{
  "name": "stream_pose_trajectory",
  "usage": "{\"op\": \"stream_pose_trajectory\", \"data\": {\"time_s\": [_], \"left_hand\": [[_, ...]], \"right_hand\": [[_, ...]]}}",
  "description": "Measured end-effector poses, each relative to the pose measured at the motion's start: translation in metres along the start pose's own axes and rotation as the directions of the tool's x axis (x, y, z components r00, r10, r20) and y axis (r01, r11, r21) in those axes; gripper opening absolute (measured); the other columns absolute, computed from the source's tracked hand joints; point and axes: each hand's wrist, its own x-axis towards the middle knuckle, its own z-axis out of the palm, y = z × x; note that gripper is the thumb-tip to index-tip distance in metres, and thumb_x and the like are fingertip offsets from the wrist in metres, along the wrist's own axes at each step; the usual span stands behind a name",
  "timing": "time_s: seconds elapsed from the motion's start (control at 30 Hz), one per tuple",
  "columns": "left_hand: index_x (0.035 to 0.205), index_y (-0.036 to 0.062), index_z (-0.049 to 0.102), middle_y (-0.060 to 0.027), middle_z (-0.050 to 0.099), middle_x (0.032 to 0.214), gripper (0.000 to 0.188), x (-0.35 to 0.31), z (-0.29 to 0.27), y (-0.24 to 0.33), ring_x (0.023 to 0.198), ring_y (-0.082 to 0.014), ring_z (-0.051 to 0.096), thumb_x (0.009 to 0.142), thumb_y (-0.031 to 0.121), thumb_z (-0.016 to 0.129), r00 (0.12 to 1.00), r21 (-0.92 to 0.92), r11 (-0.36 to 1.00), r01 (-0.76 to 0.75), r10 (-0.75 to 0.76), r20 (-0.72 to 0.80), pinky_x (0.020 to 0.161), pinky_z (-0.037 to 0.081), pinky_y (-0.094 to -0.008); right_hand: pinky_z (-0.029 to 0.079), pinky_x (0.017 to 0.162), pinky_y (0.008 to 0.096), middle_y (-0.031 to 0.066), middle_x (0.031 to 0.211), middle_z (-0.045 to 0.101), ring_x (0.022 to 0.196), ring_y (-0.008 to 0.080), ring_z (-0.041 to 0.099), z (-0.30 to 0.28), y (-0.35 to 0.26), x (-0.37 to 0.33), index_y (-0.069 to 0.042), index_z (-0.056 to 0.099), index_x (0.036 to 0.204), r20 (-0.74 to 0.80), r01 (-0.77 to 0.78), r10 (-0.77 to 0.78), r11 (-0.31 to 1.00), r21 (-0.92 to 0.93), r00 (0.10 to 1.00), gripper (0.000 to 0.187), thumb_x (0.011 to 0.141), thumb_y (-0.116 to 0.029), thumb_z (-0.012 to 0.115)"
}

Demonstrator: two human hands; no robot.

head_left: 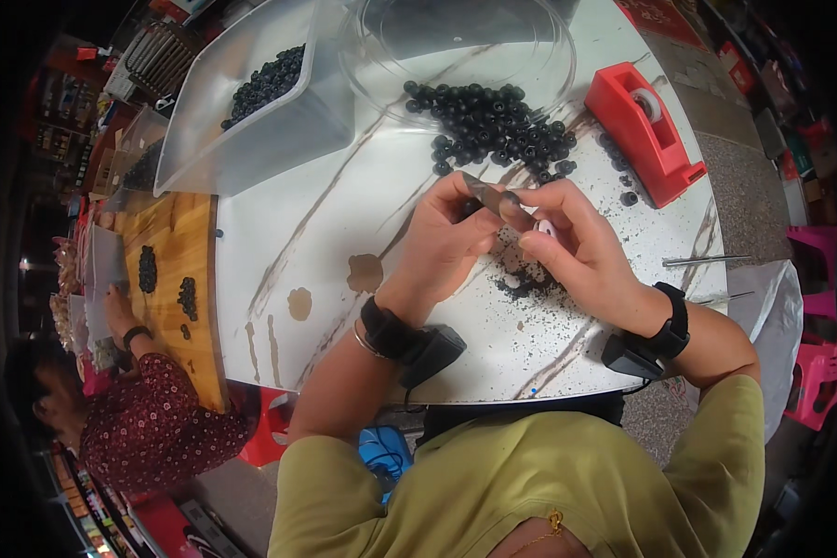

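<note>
My left hand (pixel 440 244) is closed, pinching a round black bead (pixel 471 207) between thumb and fingers. Closed around the pale handle of a small knife (pixel 486 193), my right hand (pixel 581 244) meets the left above the white table (pixel 288 251). The knife's grey blade points left and lies against the bead, partly covered by fingers. Beneath both hands, dark crumbs and shavings (pixel 528 282) are scattered over the tabletop. Just beyond the fingers spreads a pile of black beads (pixel 498 121), some showing holes.
A translucent bin (pixel 330 116) of black beads (pixel 268 82) stands far left, beside a round clear tray (pixel 558 65). At right are a red tape dispenser (pixel 644 135) and thin metal rods (pixel 707 260). Another person (pixel 149 418) works at a wooden table (pixel 172 251) on the left.
</note>
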Motion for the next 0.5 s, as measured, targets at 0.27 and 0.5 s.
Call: {"op": "stream_pose_trajectory", "data": {"time_s": [0.27,0.5], "left_hand": [[0.089,0.0037,0.055,-0.0012,0.057,0.083,0.011,-0.0015,0.0068,0.0081,0.065,-0.003,0.047,0.079,0.0,0.059,0.997,0.215,0.975,-0.057,0.066,-0.034,0.053,0.036,-0.0161],[0.092,0.0024,0.055,-0.0012,0.056,0.081,0.013,-0.0006,0.0075,0.0064,0.064,-0.0028,0.046,0.079,0.001,0.059,0.996,0.168,0.983,-0.076,0.081,-0.022,0.053,0.035,-0.0166]], "right_hand": [[0.04,0.068,0.0203,0.0051,0.098,0.049,0.078,0.0062,0.046,-0.004,-0.0099,0.0001,-0.003,0.04,0.112,0.051,-0.052,0.057,0.994,-0.096,0.997,0.027,0.087,-0.007,0.048],[0.039,0.07,0.0208,0.0047,0.098,0.049,0.085,0.0066,0.045,-0.0026,-0.0054,0.0,-0.003,0.041,0.113,0.034,0.012,-0.011,0.999,-0.035,0.999,0.028,0.086,-0.007,0.049]]}}
